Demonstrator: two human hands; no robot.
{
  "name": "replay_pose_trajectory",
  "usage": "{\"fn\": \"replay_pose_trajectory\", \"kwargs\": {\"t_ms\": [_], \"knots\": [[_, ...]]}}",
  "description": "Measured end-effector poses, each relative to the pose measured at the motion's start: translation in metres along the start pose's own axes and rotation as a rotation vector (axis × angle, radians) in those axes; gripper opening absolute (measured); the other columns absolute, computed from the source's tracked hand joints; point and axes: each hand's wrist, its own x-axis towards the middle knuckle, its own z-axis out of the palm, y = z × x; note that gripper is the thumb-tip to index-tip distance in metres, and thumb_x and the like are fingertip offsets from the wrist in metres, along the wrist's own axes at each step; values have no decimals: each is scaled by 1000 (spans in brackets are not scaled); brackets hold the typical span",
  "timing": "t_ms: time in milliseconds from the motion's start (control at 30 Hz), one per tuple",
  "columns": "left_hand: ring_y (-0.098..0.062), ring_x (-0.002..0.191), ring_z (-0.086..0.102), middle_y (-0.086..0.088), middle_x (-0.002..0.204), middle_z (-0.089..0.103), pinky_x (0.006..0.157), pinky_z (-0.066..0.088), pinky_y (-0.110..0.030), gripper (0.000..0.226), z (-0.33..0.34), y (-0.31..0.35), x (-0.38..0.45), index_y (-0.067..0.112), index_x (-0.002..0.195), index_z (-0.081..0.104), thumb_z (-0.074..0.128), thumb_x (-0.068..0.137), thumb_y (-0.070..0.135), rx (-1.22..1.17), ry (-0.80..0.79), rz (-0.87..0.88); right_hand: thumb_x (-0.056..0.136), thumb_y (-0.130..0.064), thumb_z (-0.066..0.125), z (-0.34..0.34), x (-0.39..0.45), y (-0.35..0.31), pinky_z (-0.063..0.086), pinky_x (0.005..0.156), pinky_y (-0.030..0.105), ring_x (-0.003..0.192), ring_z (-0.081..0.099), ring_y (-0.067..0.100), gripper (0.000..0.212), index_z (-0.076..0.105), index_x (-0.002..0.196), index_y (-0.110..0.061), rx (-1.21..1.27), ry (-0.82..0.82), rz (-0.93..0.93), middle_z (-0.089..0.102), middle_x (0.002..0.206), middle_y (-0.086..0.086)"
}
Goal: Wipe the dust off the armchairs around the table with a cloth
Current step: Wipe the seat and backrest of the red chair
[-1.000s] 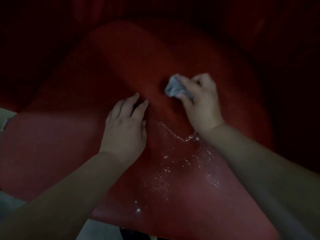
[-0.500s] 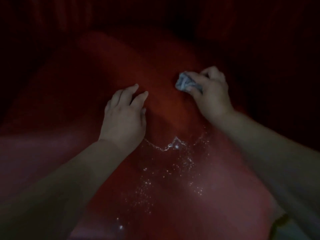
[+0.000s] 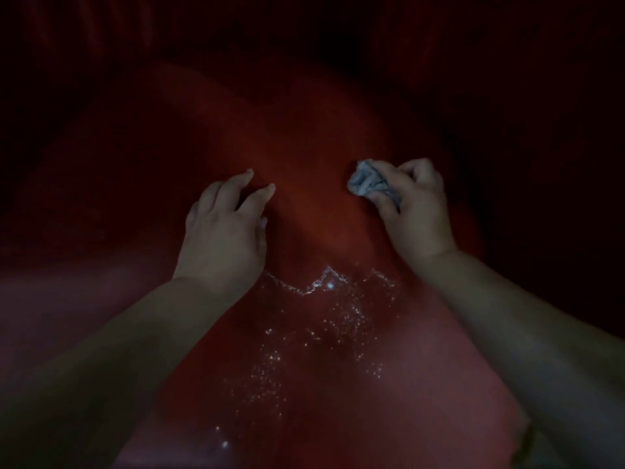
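A red armchair seat [image 3: 304, 137] fills the dim head view. My right hand [image 3: 414, 211] grips a crumpled grey cloth [image 3: 367, 182] and holds it against the red surface at centre right. My left hand [image 3: 225, 235] rests on the seat at centre left, fingers spread and fingertips touching the surface. Between my wrists, a wavy line of shiny specks and droplets [image 3: 324, 286] lies on the red surface and trails toward me.
The armchair's back and sides [image 3: 507, 96] rise dark red and almost black around the seat. A paler strip shows at the bottom right corner [image 3: 541, 448]. The rest is too dark to make out.
My right hand with the cloth has shifted right and a little back across the seat. My left hand has stayed in place, and the view has moved closer over the seat.
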Motion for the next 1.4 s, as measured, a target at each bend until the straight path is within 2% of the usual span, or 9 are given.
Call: {"fn": "replay_pose_trajectory", "kwargs": {"t_ms": [200,333,500,633,833,933,1067,1267,1400], "knots": [[-29,136,27,-4,150,34,110,26,-51,48,-1,6,-3,22,140,47,50,93,16,-1,-10,-27,84,-21,68,7,-78,-15,37,91,29,98,40,12,44,61,127,-28,80,10,-21,40,102,-6],[-30,135,29,-5,149,36,107,28,-52,47,-8,-4,-7,23,138,50,50,92,14,3,12,-23,87,-18,64,-8,-56,7,42,91,35,97,48,27,40,61,127,-21,9,157,109,46,103,7],[-35,133,32,-8,146,39,104,32,-57,47,-13,-25,-25,21,137,51,52,90,13,37,16,-65,84,-12,69,12,-103,-21,32,87,21,92,45,23,46,60,129,-21,10,179,180,47,101,9],[-33,132,32,-7,146,39,104,33,-56,47,-11,-24,-41,21,137,51,52,90,13,39,23,-68,83,-11,70,19,-124,-39,40,87,30,93,45,20,47,61,128,-21,73,150,119,45,100,4],[-35,132,32,-9,147,38,105,31,-56,46,-15,-32,-57,20,137,50,51,91,14,46,50,-118,87,-11,66,8,-121,-27,37,94,29,98,47,28,47,57,132,-17,8,285,368,42,103,7],[-36,132,32,-11,147,37,107,31,-56,48,-14,-35,-69,18,138,49,52,91,12,56,39,-128,83,-10,70,33,-137,-66,39,89,32,94,48,28,48,59,130,-15,59,241,285,49,102,14],[-35,132,30,-11,149,35,108,29,-54,47,-12,-33,-78,19,139,49,51,92,14,36,38,-148,86,-14,68,33,-142,-73,38,92,25,95,44,17,46,58,131,-18,146,232,230,44,102,4],[-34,133,29,-10,148,34,109,29,-55,47,-15,-44,-92,20,139,48,48,92,17,45,28,-152,86,-7,68,8,-168,-31,41,91,36,91,49,33,48,55,132,-6,-51,402,403,50,99,23],[-33,134,27,-9,150,32,109,28,-55,47,-14,-45,-100,21,140,46,49,93,16,44,9,-148,85,-4,68,44,-176,-76,39,91,25,95,46,23,53,51,136,-9,93,332,375,46,103,12]]}}
